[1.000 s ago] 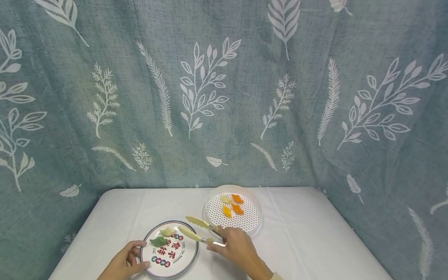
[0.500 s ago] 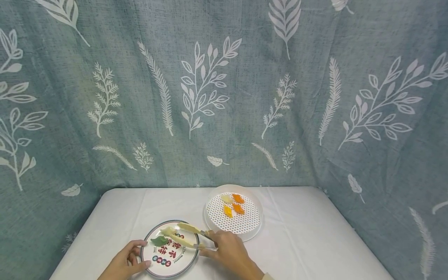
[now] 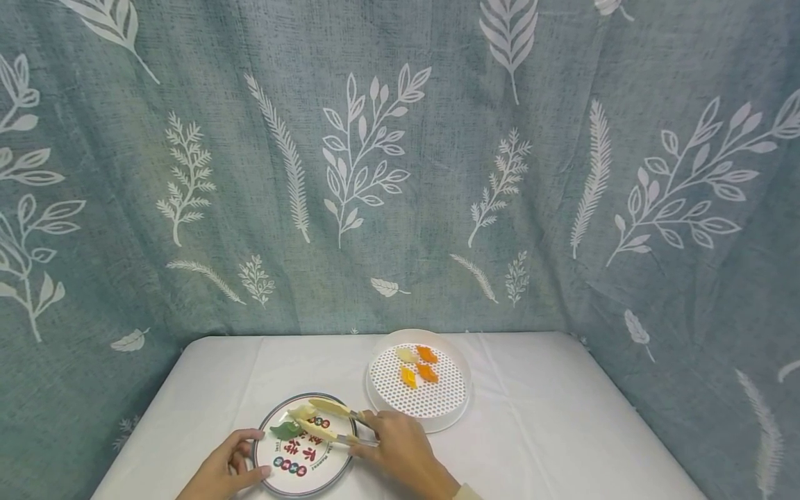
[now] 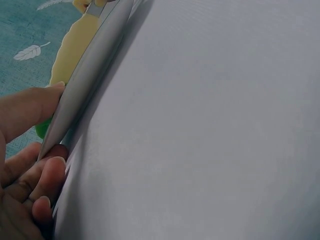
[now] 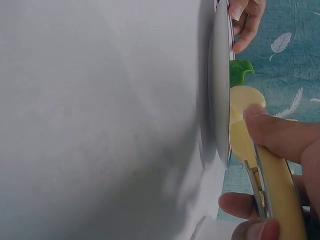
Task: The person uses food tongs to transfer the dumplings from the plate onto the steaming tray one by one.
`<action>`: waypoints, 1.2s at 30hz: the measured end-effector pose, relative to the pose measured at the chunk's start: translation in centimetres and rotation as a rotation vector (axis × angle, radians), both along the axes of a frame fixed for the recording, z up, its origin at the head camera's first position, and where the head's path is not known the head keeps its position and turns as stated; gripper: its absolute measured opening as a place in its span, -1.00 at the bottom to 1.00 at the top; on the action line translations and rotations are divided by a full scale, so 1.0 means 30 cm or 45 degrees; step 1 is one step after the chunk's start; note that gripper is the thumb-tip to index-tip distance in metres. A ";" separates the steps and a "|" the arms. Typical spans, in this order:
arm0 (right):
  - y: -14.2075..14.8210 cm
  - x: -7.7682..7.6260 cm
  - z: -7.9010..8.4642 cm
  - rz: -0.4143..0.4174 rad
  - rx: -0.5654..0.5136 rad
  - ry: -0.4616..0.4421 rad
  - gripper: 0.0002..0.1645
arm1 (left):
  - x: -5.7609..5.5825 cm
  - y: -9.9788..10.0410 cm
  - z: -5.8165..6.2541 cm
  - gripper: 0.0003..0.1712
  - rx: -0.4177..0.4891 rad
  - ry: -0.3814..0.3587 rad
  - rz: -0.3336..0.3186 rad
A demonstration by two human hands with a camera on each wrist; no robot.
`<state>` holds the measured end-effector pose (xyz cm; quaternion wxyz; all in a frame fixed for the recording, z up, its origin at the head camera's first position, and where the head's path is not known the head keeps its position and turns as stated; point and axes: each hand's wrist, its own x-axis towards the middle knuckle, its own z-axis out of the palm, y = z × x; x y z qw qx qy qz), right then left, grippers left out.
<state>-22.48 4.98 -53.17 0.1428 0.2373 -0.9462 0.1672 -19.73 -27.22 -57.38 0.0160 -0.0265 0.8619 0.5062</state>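
Note:
My left hand (image 3: 223, 464) grips the left rim of a round white plate (image 3: 330, 473) with a dark-edged rim and red lettering. In the left wrist view its thumb (image 4: 35, 107) lies on top of the rim and its fingers are below. A green dumpling (image 3: 286, 430) and a pale yellow dumpling (image 3: 301, 412) lie on the plate. My right hand (image 3: 400, 448) holds food tongs (image 3: 331, 407) with pale yellow tips, the thumb along one arm. The tips are spread over the plate, right at the pale dumpling, one on each side of it.
Behind the plate to the right stands a round white steamer tray (image 3: 461, 364) with a perforated base. Two orange dumplings, one yellow dumpling (image 3: 409, 377) and one pale dumpling (image 3: 407, 355) sit in it. A white cloth (image 3: 531, 417) covers the table; a patterned curtain (image 3: 437, 208) hangs behind.
My right hand has moved left with the tongs, bringing their tips from the plate's right side to the pale dumpling. The left hand stays on the rim.

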 end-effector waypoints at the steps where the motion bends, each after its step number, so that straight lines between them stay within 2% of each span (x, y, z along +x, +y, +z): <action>1: -0.001 -0.002 -0.001 0.000 -0.001 0.004 -0.27 | 0.000 0.000 0.001 -0.14 0.000 0.000 0.001; 10: -0.007 -0.002 -0.010 0.025 0.003 0.098 -0.30 | 0.000 0.001 0.003 -0.15 0.011 0.011 -0.005; 19: 0.000 -0.003 -0.022 0.028 0.024 0.138 -0.33 | 0.001 0.004 0.007 -0.16 0.000 0.021 -0.003; 29: 0.007 0.002 -0.007 0.017 -0.015 0.029 -0.34 | -0.005 -0.007 -0.004 -0.16 0.020 0.017 -0.036; 36: 0.017 0.004 0.007 0.005 -0.044 0.020 -0.41 | -0.005 -0.009 -0.010 -0.15 0.031 0.014 -0.026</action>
